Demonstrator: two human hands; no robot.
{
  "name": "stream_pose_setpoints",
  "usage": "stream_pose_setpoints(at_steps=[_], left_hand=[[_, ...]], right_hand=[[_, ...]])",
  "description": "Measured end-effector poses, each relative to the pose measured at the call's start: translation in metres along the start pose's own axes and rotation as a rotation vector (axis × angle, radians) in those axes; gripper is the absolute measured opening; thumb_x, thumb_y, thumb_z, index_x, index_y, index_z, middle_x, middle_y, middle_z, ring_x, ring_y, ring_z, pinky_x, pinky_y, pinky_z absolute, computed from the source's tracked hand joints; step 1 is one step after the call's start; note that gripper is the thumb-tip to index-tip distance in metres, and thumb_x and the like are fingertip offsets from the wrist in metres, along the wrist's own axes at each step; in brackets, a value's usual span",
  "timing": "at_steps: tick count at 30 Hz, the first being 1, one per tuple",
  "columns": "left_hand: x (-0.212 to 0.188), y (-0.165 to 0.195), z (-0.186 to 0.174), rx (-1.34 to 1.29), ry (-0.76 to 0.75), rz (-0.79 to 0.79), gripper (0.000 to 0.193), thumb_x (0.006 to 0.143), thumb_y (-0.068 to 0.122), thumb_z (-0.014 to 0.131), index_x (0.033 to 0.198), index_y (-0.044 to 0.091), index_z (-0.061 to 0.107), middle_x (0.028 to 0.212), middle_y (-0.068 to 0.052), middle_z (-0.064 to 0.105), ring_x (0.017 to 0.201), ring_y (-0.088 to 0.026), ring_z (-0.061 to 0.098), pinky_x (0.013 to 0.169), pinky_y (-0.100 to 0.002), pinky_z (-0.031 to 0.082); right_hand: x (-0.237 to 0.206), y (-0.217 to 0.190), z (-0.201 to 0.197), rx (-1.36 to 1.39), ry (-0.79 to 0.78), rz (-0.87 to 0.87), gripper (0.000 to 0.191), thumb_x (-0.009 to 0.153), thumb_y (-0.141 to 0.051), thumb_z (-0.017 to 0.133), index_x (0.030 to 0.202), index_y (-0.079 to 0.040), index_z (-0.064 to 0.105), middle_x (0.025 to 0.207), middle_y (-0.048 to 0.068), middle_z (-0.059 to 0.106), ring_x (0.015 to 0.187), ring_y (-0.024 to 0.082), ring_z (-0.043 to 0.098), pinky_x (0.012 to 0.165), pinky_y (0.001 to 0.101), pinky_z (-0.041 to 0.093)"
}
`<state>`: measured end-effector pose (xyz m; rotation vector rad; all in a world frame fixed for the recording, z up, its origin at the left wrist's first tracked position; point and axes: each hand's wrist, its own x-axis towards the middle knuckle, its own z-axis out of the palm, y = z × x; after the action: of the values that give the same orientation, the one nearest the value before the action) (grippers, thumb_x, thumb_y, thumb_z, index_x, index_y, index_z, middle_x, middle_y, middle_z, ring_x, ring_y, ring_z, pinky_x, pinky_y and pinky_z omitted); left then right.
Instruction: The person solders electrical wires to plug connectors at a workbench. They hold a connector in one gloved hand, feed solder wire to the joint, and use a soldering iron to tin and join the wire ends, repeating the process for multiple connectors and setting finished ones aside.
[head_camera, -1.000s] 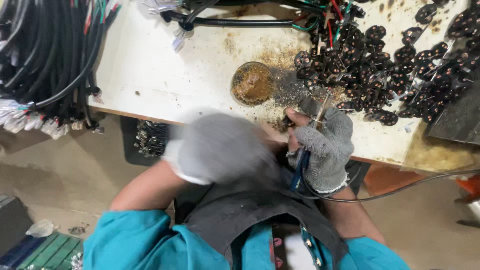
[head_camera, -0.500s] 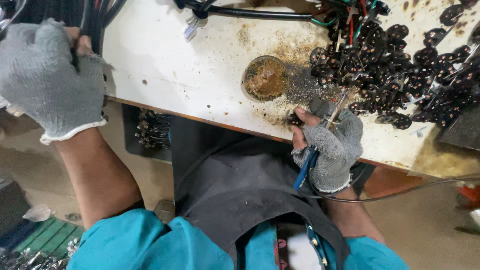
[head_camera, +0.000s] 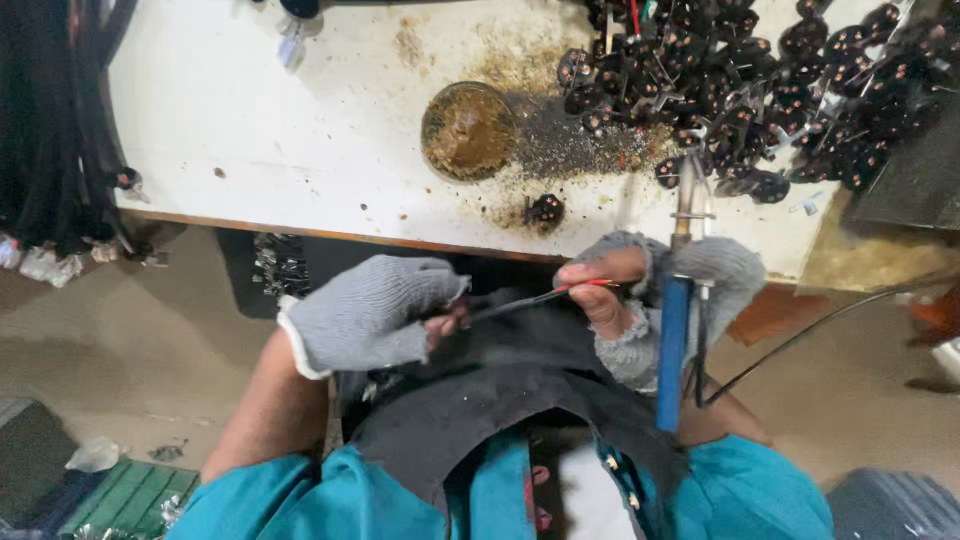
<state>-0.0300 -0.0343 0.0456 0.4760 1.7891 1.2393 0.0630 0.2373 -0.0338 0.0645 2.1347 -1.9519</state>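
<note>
My left hand (head_camera: 375, 312), in a grey fingerless glove, pinches the dark end of a thin cable (head_camera: 520, 303) just below the table edge. My right hand (head_camera: 640, 290), also gloved, holds the cable's red wire tip between thumb and fingers. That same hand grips a soldering iron with a blue handle (head_camera: 672, 345); its metal shaft points up over the table edge. A single black plug part (head_camera: 545, 211) lies on the white table (head_camera: 300, 130) near the edge.
A round brown tin (head_camera: 467, 130) sits on the stained table beside dark residue. A heap of several black plug parts (head_camera: 760, 80) fills the upper right. Bundles of black cables (head_camera: 55, 120) hang at the left. A black apron covers my lap.
My left hand has come back from the cable bundles at the far left to the middle, now holding a thin cable. My right hand has taken the cable's red tip.
</note>
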Motion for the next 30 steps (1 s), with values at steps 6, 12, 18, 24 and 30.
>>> stream_pose_setpoints(at_steps=[6,12,18,24,30], left_hand=[[0.011,0.001,0.032,-0.029,0.267,0.130,0.032,0.095,0.025,0.070,0.112,-0.001,0.064,0.098,-0.018,0.067,0.090,-0.036,0.069,0.076,-0.041,0.054],[0.009,-0.052,0.078,-0.159,0.455,0.188,0.015,0.098,0.015,0.072,0.106,0.003,0.066,0.096,-0.013,0.068,0.089,-0.028,0.071,0.079,-0.035,0.055],[0.010,-0.036,0.073,-0.259,0.534,0.131,0.012,0.101,0.015,0.067,0.104,0.003,0.067,0.089,-0.010,0.069,0.076,-0.019,0.071,0.072,-0.032,0.056],[0.011,-0.038,0.060,-0.389,0.324,0.056,0.012,0.092,0.013,0.062,0.088,0.003,0.066,0.071,-0.006,0.063,0.063,-0.012,0.060,0.062,-0.029,0.052],[0.011,-0.039,0.049,-0.400,0.182,0.034,0.019,0.091,0.020,0.064,0.082,0.003,0.065,0.068,-0.005,0.063,0.062,-0.015,0.059,0.060,-0.031,0.051]], right_hand=[[0.022,-0.043,0.021,-0.153,-0.118,-0.037,0.006,0.097,-0.004,0.070,0.098,0.000,0.075,0.099,0.012,0.077,0.091,0.020,0.073,0.084,0.0306,0.058],[0.015,-0.055,0.009,-0.224,-0.052,0.071,0.005,0.096,-0.010,0.076,0.099,-0.006,0.078,0.093,0.007,0.078,0.087,0.013,0.075,0.081,0.0279,0.059],[0.001,-0.006,0.015,-0.031,0.027,0.183,0.013,0.097,-0.014,0.077,0.104,-0.004,0.071,0.102,0.005,0.074,0.094,0.012,0.070,0.088,0.0264,0.057],[0.011,-0.021,0.011,-0.107,-0.065,0.123,0.008,0.097,-0.012,0.077,0.100,-0.005,0.077,0.096,0.007,0.078,0.086,0.014,0.073,0.082,0.0277,0.060],[0.032,-0.071,0.008,-0.135,-0.122,0.046,0.004,0.090,-0.005,0.080,0.091,-0.001,0.079,0.083,0.008,0.076,0.076,0.014,0.073,0.072,0.0276,0.058]])
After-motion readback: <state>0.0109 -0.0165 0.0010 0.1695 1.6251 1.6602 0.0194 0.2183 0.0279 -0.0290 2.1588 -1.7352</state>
